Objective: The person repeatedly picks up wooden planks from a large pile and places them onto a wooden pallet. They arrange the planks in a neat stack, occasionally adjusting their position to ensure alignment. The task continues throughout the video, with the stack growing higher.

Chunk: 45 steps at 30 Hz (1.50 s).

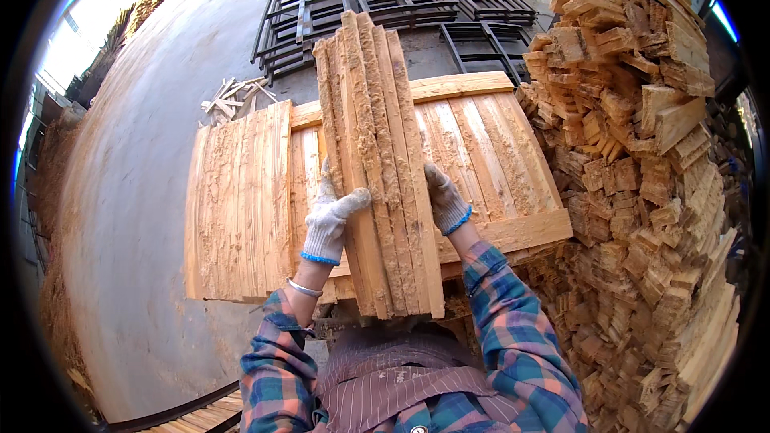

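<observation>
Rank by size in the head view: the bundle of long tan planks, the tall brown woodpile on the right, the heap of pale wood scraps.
1. Tall brown woodpile
2. Bundle of long tan planks
3. Heap of pale wood scraps

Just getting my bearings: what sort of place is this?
Probably a lumber yard: a tall wood stack on the right, dark metal frames on paved ground, and a small heap of wood scraps.

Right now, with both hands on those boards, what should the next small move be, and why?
Probably lower the bundle of boards across the crosswise battens, beside the row of boards at left. The left hand and right hand grip the bundle from either side, and right of it those battens show with no boards across them.
</observation>
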Each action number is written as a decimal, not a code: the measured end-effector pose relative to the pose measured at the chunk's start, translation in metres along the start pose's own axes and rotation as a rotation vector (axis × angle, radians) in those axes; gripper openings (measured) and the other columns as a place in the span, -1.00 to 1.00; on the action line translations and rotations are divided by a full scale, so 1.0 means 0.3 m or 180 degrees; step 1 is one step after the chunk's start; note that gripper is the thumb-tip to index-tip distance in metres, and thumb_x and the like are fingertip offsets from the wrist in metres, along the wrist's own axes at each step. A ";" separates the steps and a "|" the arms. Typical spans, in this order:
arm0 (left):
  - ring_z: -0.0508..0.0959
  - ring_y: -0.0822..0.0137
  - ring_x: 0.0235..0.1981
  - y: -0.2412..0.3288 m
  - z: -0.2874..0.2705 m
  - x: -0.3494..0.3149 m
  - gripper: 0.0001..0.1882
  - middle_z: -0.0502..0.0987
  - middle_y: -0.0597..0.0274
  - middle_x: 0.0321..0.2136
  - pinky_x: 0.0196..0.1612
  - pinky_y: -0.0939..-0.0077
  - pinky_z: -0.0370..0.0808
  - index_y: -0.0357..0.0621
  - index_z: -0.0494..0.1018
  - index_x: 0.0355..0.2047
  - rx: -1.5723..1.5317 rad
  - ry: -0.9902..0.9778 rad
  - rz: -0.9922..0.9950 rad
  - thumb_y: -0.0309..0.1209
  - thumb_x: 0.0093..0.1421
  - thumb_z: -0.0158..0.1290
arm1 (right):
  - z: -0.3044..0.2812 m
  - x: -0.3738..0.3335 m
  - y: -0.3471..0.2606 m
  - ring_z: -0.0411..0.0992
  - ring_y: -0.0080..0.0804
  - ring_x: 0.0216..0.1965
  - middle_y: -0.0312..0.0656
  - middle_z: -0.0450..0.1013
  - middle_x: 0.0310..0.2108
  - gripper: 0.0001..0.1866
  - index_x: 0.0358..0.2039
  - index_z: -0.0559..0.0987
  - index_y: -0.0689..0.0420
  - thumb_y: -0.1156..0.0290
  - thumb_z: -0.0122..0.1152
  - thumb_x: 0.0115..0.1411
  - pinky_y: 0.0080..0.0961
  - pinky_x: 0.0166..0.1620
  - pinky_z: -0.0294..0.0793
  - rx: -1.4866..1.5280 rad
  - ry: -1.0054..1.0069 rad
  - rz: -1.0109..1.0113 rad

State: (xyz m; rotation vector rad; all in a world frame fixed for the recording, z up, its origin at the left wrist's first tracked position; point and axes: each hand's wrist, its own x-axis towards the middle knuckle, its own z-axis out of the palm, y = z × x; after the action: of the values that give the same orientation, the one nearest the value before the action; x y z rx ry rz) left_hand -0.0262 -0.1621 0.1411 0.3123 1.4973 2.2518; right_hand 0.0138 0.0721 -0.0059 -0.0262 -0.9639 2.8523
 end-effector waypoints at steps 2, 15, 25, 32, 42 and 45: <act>0.60 0.29 -0.16 0.000 -0.041 0.030 0.00 0.53 0.02 -0.07 -0.13 0.46 0.62 0.00 -0.18 0.43 -0.0223 0.0338 -0.0605 -0.49 0.13 0.22 | 0.057 0.068 0.025 0.39 -0.49 0.04 -0.24 0.43 0.08 -0.46 0.10 0.44 0.25 0.06 0.13 0.32 -0.59 0.17 0.36 -0.0123 0.0526 0.0534; 0.61 0.34 -0.25 -0.037 -0.257 0.118 -0.04 0.59 0.10 -0.19 -0.17 0.46 0.59 -0.14 -0.07 0.40 -0.0089 0.0762 -0.0997 -0.46 0.11 0.27 | 0.189 0.011 -0.356 0.55 -0.47 -0.37 -0.13 0.57 -0.27 -0.43 0.03 0.48 0.30 0.11 0.34 0.17 -0.52 -0.30 0.57 -0.2443 0.1008 0.0718; 0.62 0.10 -0.16 -0.075 -0.403 0.134 -0.10 0.57 -0.11 -0.04 -0.11 0.33 0.55 -0.23 0.18 0.30 0.3239 0.1383 0.0029 -0.35 -0.04 0.35 | 0.125 0.028 -0.396 0.50 -0.55 -0.34 -0.24 0.56 -0.29 -0.46 0.05 0.48 0.35 0.32 0.38 0.13 -0.60 -0.22 0.52 -0.2532 0.1145 0.0596; 0.61 0.30 -0.22 -0.039 -0.435 0.114 -0.12 0.60 0.09 -0.12 -0.19 0.46 0.59 -0.26 0.18 0.29 0.1292 0.1208 -0.0835 -0.55 -0.03 0.34 | -0.073 0.011 -0.608 0.55 -0.45 -0.32 -0.14 0.58 -0.28 -0.57 -0.04 0.52 0.36 0.37 0.34 0.15 -0.55 -0.20 0.58 -0.2418 0.1386 0.0645; 0.17 -0.04 0.33 -0.101 -0.416 0.034 -0.11 0.17 -0.11 0.31 0.35 0.04 0.04 -0.13 0.13 0.34 0.5982 0.0320 0.1356 0.16 0.15 0.04 | -0.122 0.030 -0.572 0.55 -0.40 -0.15 -0.08 0.58 -0.19 -0.66 -0.01 0.48 0.43 0.48 0.16 0.26 -0.55 0.01 0.53 -0.2990 0.1728 0.0720; 0.13 -0.17 0.33 -0.082 -0.270 0.051 -0.06 0.17 -0.14 0.31 0.35 -0.12 -0.01 -0.02 0.16 0.33 0.6370 -0.0500 0.0587 0.34 0.12 -0.04 | -0.203 0.016 -0.583 0.55 -0.39 -0.13 -0.07 0.57 -0.16 -0.71 -0.03 0.50 0.41 0.52 0.05 0.29 -0.51 0.04 0.52 -0.2402 0.1613 0.0391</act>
State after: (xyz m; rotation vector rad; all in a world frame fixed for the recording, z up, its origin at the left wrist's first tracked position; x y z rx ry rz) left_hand -0.0672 -0.2136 0.0859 1.0423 2.9853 -0.0356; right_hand 0.0332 0.2473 0.0516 -0.8439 -1.8398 2.1957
